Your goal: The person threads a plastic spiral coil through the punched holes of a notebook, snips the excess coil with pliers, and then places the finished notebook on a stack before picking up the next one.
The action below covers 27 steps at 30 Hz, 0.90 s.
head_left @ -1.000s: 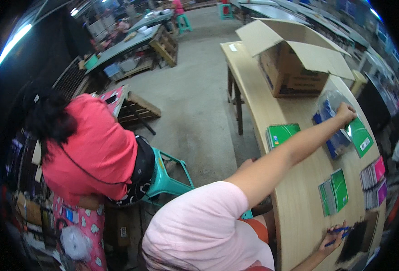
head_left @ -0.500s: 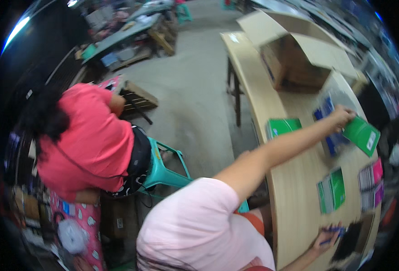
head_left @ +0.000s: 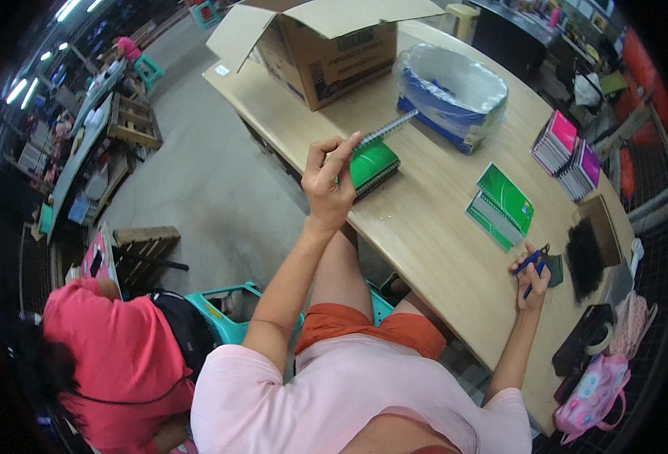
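My left hand (head_left: 328, 180) is raised over the table's near edge, its fingers pinched on a thin spiral notebook (head_left: 389, 129) seen almost edge-on. Just below it lies a stack of green spiral notebooks (head_left: 375, 168), partly hidden by the hand. My right hand (head_left: 532, 278) is closed around blue-handled pliers (head_left: 529, 266), low over the right part of the table. Beside that hand rest more green notebooks (head_left: 503, 206), fanned against each other. A pile of black binding pieces (head_left: 584, 261) sits in an open cardboard box (head_left: 600, 227) to the right.
At the back of the table (head_left: 432, 227) stand a large open carton (head_left: 330, 64) and a plastic-lined blue bin (head_left: 455, 98). Pink and purple notebooks (head_left: 565, 151) are stacked at the far right. A pink pouch (head_left: 591, 397) lies near right. A person in red (head_left: 118, 356) sits at left.
My left hand has come back from the far side of the table toward its near edge, bringing the notebook. My view has turned right. The right hand still grips the pliers.
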Each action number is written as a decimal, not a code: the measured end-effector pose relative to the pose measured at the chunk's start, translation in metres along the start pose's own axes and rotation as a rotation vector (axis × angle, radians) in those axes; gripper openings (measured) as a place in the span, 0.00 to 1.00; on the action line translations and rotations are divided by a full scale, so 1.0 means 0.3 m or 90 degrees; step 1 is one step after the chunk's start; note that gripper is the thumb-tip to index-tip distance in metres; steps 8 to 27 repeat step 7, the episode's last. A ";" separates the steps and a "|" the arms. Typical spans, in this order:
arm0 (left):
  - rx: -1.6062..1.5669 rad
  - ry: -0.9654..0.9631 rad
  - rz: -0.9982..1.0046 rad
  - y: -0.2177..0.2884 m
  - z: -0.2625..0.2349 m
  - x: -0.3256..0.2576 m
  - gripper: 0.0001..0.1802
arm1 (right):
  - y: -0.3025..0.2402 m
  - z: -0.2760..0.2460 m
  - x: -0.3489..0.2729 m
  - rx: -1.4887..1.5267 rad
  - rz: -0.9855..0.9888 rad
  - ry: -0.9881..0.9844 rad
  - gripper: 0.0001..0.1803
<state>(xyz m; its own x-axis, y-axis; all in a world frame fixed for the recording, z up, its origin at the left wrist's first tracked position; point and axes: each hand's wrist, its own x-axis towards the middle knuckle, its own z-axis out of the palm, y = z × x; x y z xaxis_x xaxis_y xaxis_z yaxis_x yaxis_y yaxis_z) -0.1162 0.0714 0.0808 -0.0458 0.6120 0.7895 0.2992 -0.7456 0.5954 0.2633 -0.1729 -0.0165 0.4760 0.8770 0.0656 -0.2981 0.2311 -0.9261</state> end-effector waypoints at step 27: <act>0.097 -0.099 0.306 -0.205 -0.025 -0.080 0.31 | 0.004 -0.019 -0.013 -0.026 0.013 -0.029 0.33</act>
